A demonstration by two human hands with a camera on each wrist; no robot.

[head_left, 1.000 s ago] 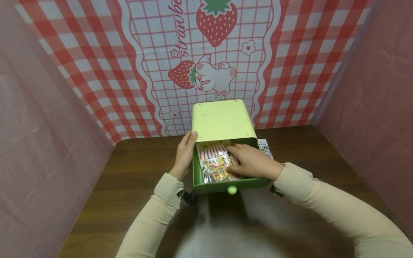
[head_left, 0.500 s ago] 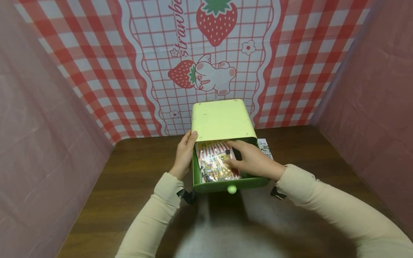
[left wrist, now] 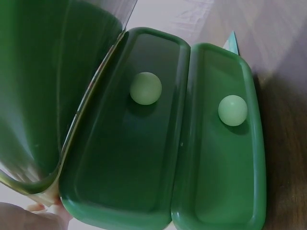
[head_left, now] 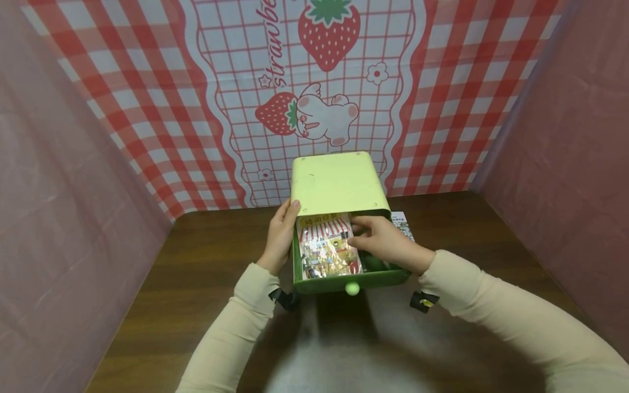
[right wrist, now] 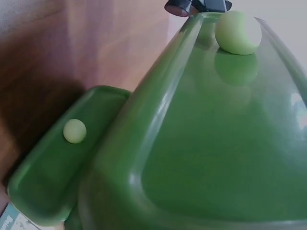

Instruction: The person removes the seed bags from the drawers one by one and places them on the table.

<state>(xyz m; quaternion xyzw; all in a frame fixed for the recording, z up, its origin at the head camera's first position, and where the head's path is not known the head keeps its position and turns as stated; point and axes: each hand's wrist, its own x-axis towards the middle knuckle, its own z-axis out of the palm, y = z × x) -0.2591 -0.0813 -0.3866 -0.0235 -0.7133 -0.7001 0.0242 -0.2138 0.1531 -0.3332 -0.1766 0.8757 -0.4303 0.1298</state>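
A light green drawer cabinet [head_left: 339, 183] stands at the back of the table. Its green top drawer [head_left: 319, 286] is pulled out. Inside, on the left, lies a shiny illustrated packet [head_left: 326, 256] with a red-and-white striped awning print. My left hand [head_left: 281, 234] holds the cabinet's left front corner, thumb over the edge. My right hand [head_left: 388, 240] reaches into the drawer, fingers apart and loosely bent, fingertips at the packet's right edge. Two lower drawers, one with a pale round knob [left wrist: 146, 88], are closed in the left wrist view.
A white printed card or booklet [head_left: 404, 225] lies on the brown wood-grain table [head_left: 211, 262], right of the cabinet. Behind hangs a red-and-white checked strawberry cloth [head_left: 432, 109]. Pink curtains [head_left: 78, 218] close both sides. The drawer's knob [right wrist: 238, 32] juts from its front.
The packet has shifted slightly left in the drawer. My right hand has drawn back a little to the right, off the packet's face to its edge. My left hand has stayed in place.
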